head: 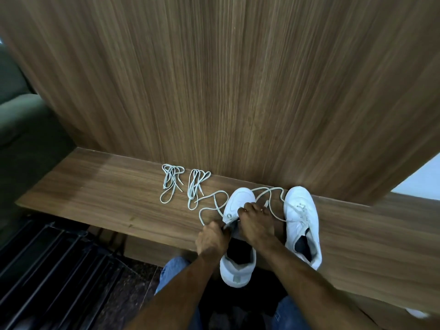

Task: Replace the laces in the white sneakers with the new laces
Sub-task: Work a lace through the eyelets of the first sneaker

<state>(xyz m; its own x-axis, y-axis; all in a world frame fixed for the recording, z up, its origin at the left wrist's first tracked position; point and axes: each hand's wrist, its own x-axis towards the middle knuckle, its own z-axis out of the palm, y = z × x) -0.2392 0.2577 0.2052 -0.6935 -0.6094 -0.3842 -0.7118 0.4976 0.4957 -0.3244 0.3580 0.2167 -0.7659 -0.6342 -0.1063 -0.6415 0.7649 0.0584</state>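
Head view: the left sneaker lies toe-far on the wooden surface, heel overhanging the near edge, placing its eyelets within reach. The left hand curls on its near-left side, apparently steadying the tongue or pinching the loose lace; the grip is obscured. The right hand closes over the eyelet row, fingers bent onto it. The right sneaker waits laced, just beside. Two bundled laces rest to the far left, apart, ready for use.

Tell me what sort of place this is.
Probably a home or office nook: a wood-laminate ledge against a matching wall panel, a green upholstered seat on the left.
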